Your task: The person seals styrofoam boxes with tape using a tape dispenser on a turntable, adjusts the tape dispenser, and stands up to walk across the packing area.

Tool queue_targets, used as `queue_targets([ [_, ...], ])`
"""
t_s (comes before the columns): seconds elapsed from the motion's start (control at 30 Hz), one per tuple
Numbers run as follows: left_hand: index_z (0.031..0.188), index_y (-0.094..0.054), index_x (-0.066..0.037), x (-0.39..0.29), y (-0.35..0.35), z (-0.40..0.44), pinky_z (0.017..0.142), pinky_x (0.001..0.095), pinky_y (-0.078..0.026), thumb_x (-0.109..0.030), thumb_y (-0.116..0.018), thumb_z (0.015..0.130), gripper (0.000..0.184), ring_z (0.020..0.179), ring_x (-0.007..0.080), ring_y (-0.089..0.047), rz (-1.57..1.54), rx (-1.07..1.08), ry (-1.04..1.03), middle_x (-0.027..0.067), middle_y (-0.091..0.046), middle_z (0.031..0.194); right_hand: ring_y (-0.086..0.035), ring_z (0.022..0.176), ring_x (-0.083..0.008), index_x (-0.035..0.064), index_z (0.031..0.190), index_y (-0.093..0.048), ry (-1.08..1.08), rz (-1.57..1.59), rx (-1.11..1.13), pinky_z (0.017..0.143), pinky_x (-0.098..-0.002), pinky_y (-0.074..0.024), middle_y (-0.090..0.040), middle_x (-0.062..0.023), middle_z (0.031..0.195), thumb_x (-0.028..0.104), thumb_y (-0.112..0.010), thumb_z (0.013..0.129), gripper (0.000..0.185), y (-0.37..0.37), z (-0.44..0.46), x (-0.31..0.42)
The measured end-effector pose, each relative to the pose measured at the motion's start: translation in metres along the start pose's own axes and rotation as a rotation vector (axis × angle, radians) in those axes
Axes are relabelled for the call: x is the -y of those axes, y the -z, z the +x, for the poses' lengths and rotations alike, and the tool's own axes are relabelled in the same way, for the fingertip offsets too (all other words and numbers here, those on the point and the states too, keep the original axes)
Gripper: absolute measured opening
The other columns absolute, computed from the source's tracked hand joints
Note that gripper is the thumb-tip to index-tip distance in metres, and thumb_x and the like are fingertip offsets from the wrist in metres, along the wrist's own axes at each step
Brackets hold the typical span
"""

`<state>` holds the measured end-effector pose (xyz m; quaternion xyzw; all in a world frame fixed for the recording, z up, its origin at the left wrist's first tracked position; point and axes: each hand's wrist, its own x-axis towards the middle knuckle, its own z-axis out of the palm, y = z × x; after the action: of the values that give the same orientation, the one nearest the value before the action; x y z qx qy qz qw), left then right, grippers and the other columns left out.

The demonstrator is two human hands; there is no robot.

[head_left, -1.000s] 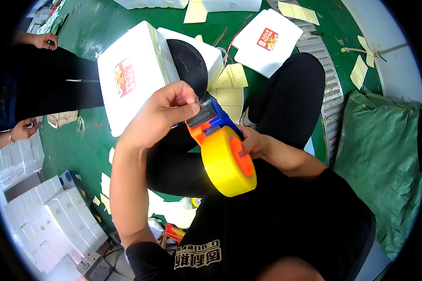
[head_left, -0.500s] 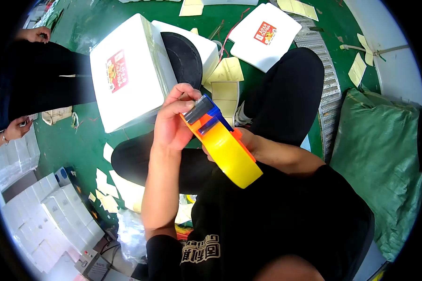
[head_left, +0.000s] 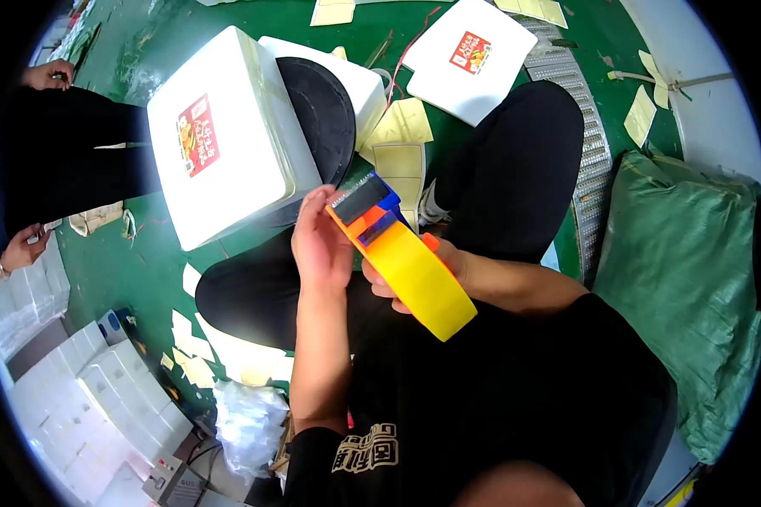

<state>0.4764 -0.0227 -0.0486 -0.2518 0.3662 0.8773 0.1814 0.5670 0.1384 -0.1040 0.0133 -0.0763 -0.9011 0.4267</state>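
Note:
My right hand [head_left: 450, 260] is wrapped round an orange and blue tape dispenser [head_left: 364, 209] loaded with a wide yellow tape roll [head_left: 423, 283]. The dispenser's toothed edge points up and to the left. Beside that end is my left hand [head_left: 323, 245], its fingers stretched upward and partly hidden by the dispenser; no grip on it shows. A white foam box [head_left: 237, 135] with a red label stands tilted just beyond my left hand, against a round black disc [head_left: 321, 114].
A white lid [head_left: 473, 63] with a red label lies ahead on the green floor. Another person's hand [head_left: 25, 247] and dark-clothed legs are at the left. A green sack [head_left: 681, 296] stands at the right, stacked white boxes [head_left: 127, 389] at the lower left.
The dispenser has turned so that the roll shows edge-on. My left hand's fingers have straightened from their pinch at the toothed end, and the hand has moved lower and to the right.

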Motion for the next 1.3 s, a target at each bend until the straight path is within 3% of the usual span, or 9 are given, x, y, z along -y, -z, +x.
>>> queue_targets([
  [0.27, 0.105, -0.063, -0.001, -0.095, 0.071, -0.011, 0.084, 0.0252, -0.047, -0.004, -0.063, 0.095, 0.011, 0.089, 0.0113, -0.059, 1.32, -0.205, -0.983, 0.0044, -0.066, 0.098, -0.052, 0.095, -0.023, 0.009, 0.136, -0.048, 0.24, 0.075, -0.045, 0.081, -0.0381, -0.0487, -0.051, -0.0128, 0.116, 0.021, -0.07, 0.086, 0.056, 0.032, -0.007, 0.029],
  [0.4, 0.12, -0.065, -0.001, -0.182, 0.075, 0.019, 0.101, 0.0411, -0.043, -0.013, -0.062, 0.094, 0.029, 0.11, 0.0318, -0.06, 1.797, -0.339, -1.192, 0.0158, -0.065, 0.119, -0.059, 0.104, -0.0241, 0.0043, 0.13, -0.056, 0.426, 0.194, -0.01, 0.091, -0.0359, -0.0485, -0.061, -0.0113, 0.116, 0.029, -0.065, 0.089, 0.049, 0.037, 0.01, 0.037],
  [0.47, 0.145, -0.051, -0.013, -0.194, 0.066, 0.035, 0.116, 0.0502, -0.027, -0.02, -0.054, 0.099, 0.047, 0.142, 0.0388, -0.037, 2.134, -0.272, -0.98, 0.0168, -0.046, 0.15, -0.056, 0.094, -0.0214, 0.0022, 0.127, -0.056, 0.531, 0.209, -0.153, 0.085, -0.0319, -0.0476, -0.059, -0.0105, 0.109, 0.03, -0.064, 0.089, 0.048, 0.021, 0.014, 0.039],
  [0.6, 0.156, -0.033, -0.018, -0.166, 0.02, 0.066, 0.118, 0.0612, -0.007, -0.02, -0.048, 0.101, 0.056, 0.152, 0.0385, -0.014, 2.273, -0.271, -0.959, 0.0146, -0.024, 0.163, -0.067, 0.098, -0.0242, 0.0037, 0.123, -0.063, 0.562, 0.161, -0.205, 0.091, -0.0409, -0.0511, -0.07, -0.0113, 0.111, 0.037, -0.067, 0.086, 0.05, 0.004, 0.012, 0.045],
  [0.67, 0.155, -0.029, -0.005, -0.155, 0.052, 0.118, 0.119, 0.0573, -0.009, -0.028, -0.049, 0.101, 0.062, 0.152, 0.0391, -0.014, 2.135, 0.188, -1.029, 0.0181, -0.02, 0.164, -0.063, 0.111, -0.0248, 0.0046, 0.132, -0.056, 0.526, 0.247, -0.051, 0.101, -0.0404, -0.0466, -0.066, -0.0101, 0.122, 0.029, -0.065, 0.086, 0.053, 0.018, 0.009, 0.049],
  [0.73, 0.154, -0.026, 0.002, -0.136, 0.013, 0.098, 0.12, 0.0554, -0.009, -0.028, -0.05, 0.1, 0.066, 0.151, 0.0416, -0.014, 2.296, -0.073, -0.729, 0.0228, -0.018, 0.163, -0.06, 0.119, -0.0252, 0.0047, 0.137, -0.052, 0.52, 0.305, 0.005, 0.106, -0.0403, -0.044, -0.064, -0.0098, 0.128, 0.026, -0.064, 0.086, 0.056, 0.021, 0.006, 0.051],
  [0.97, 0.155, -0.02, 0.003, -0.18, 0.024, 0.109, 0.12, 0.0448, -0.018, -0.025, -0.049, 0.101, 0.068, 0.151, 0.038, -0.018, 2.223, 0.316, -0.567, 0.0211, -0.009, 0.165, -0.064, 0.115, -0.0247, 0.0031, 0.134, -0.057, 0.582, 0.46, 0.1, 0.101, -0.0396, -0.0496, -0.067, -0.012, 0.125, 0.032, -0.062, 0.093, 0.051, 0.016, 0.005, 0.052],
  [1.07, 0.151, -0.037, -0.002, -0.177, 0.023, 0.102, 0.115, 0.0371, -0.031, -0.016, -0.049, 0.103, 0.052, 0.146, 0.0296, -0.034, 1.705, 0.066, -0.541, 0.0161, -0.034, 0.158, -0.065, 0.115, -0.0253, 0.0031, 0.134, -0.056, 0.58, 0.51, 0.129, 0.101, -0.0413, -0.0503, -0.066, -0.0118, 0.126, 0.031, -0.057, 0.096, 0.047, 0.007, -0.008, 0.054],
  [1.3, 0.156, -0.02, 0.0, -0.086, -0.009, 0.062, 0.121, 0.0507, -0.006, -0.024, -0.069, 0.088, 0.087, 0.153, 0.0399, -0.008, 2.286, -0.053, -0.711, 0.0236, -0.019, 0.163, -0.062, 0.118, -0.0275, 0.0034, 0.135, -0.056, 0.644, 0.475, 0.138, 0.103, -0.0436, -0.0488, -0.063, -0.0138, 0.129, 0.037, -0.052, 0.098, 0.051, 0.01, -0.011, 0.053],
])
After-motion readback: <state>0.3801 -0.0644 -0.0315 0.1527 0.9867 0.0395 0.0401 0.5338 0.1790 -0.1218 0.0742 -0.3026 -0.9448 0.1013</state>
